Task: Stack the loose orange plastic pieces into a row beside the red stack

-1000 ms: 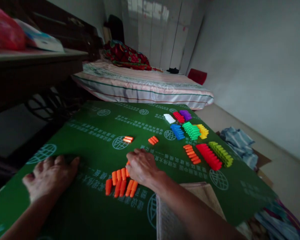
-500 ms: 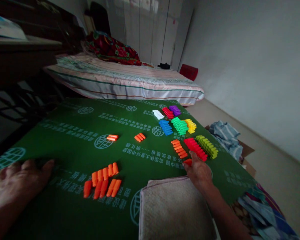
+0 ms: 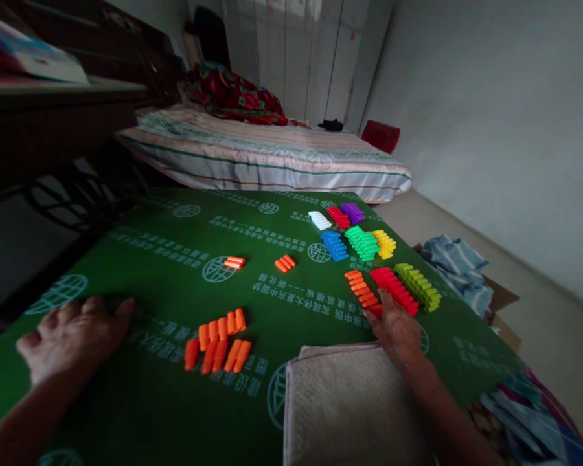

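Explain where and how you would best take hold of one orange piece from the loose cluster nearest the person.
Probably pinch an orange piece across its two long sides, with fingers coming from above. It lies flat on the green mat, narrow and elongated. The leftmost one stands slightly apart from its neighbours, so there is room on both sides; the others lie packed side by side.

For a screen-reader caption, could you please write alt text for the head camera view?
The right hand touches the near end of an orange row of pieces on a green printed mat, beside red and lime rows. The left hand lies flat on the mat, loose orange pieces between the hands, a beige towel nearest.
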{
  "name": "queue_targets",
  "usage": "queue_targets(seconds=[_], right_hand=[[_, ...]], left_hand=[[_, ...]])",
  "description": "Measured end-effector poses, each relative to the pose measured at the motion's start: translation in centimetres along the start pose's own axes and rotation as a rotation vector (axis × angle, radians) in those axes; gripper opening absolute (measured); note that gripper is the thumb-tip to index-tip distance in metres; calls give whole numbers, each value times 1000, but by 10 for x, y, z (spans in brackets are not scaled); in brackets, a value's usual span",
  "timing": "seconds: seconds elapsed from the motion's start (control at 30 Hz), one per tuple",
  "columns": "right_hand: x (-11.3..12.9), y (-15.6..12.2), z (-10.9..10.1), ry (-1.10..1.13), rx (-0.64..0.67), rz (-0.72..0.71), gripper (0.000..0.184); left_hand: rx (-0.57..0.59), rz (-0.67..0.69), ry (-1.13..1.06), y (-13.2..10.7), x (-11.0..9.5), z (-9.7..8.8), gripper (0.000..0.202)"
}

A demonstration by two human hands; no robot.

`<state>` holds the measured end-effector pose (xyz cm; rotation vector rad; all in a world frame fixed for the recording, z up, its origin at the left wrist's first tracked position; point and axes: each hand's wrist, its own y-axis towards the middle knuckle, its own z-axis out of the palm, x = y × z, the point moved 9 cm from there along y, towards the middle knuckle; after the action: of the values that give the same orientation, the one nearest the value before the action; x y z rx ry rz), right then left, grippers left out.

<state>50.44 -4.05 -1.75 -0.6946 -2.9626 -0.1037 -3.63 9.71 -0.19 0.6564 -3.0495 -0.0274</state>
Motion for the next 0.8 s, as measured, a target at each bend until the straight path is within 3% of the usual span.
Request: queue_targets(seconds=[0.5,0.63,0.8], right_hand=[[-2,-12,-5,-17,-14,-55,56],[30,-19,-11,-33,-27,-161,43],[102,-37,-5,86,77,-407,33]], left_hand=[[-114,57,-102,-17,-1,-6,66],[-122,59,-108,-19,-2,-5,65],[-121,45,-109,-19,0,-3,63]])
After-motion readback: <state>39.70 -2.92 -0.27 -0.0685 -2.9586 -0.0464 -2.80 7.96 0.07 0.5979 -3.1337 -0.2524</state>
